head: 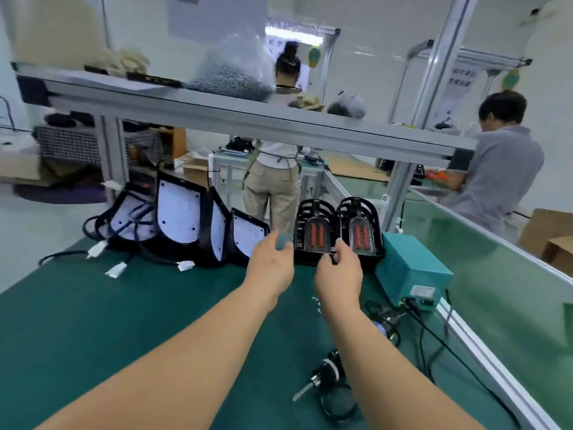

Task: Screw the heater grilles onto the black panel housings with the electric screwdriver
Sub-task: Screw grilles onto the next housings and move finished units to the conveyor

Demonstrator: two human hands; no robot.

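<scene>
Panel housings (178,212), black with white backs, leaned in a row at the green mat's (124,321) left rear, white plugs (116,270) lying before them. The left hand (273,268) reached forward, too blurred to tell its grip. Two stacks of heater grilles (359,228) stood upright; the right hand (339,271) pinched the left stack's lower edge between thumb and forefinger. The electric screwdriver (325,373) lay below that forearm. A teal box (412,268) sat just beside the grilles.
</scene>
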